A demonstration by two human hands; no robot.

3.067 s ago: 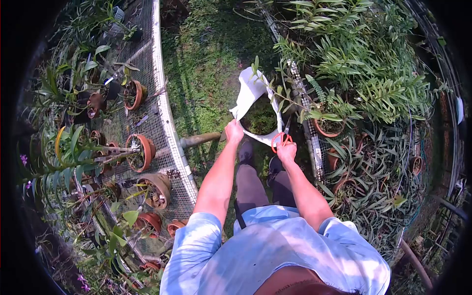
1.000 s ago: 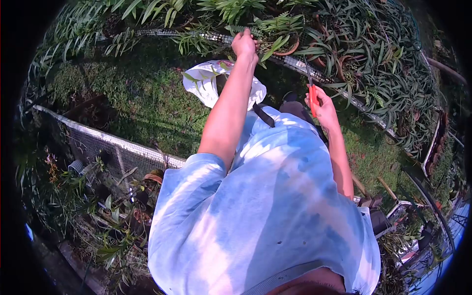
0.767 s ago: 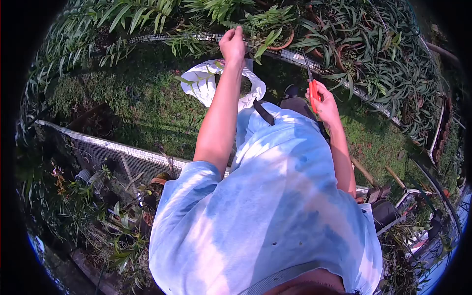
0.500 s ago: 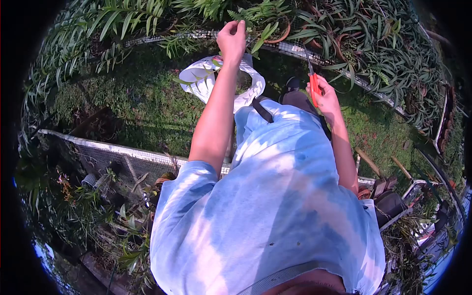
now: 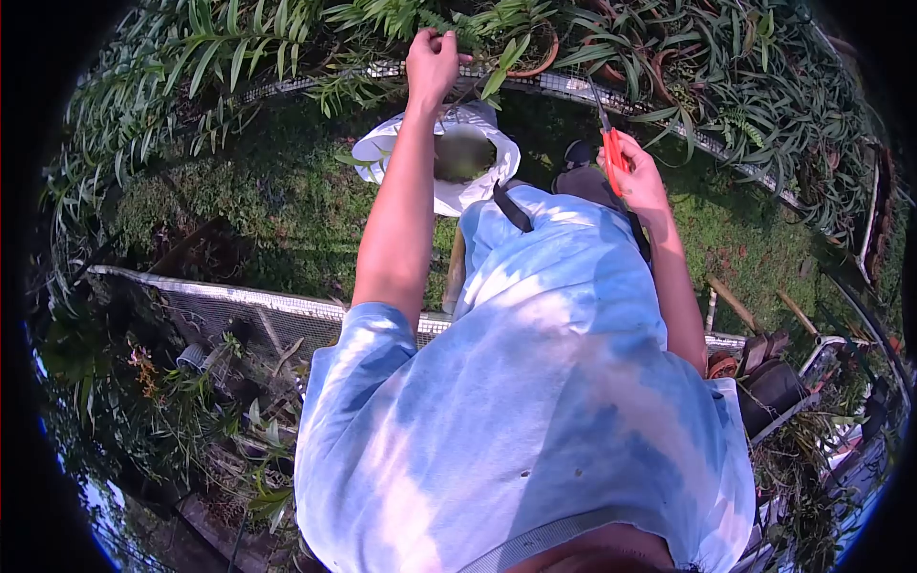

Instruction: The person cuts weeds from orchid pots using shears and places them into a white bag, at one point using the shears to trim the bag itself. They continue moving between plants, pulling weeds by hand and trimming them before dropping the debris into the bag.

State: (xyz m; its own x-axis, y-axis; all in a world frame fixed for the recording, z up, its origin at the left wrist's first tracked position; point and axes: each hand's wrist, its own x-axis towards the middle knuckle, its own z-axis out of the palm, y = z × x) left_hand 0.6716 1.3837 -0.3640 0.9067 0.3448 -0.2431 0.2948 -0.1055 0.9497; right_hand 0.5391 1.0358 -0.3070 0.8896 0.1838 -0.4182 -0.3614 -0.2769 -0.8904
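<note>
Scissors [image 5: 612, 160]: in right hand [image 5: 644, 181], fingers wrapped round handles; probably light and stiff, best held right there, clear of the blades
Left hand [image 5: 432, 69]: up by leaves [image 5: 496, 82], fingers curled, can't tell if pinching anything
White bag [image 5: 468, 197]: mouth open, near left hand; likely floppy, easiest by the rim

A plant nursery, with potted greenery [image 5: 535, 53] crowding mesh benches [image 5: 573, 88].

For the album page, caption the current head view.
Left hand raised at the potted foliage, orange-handled scissors in the right, a white bag gaping open below.
</note>
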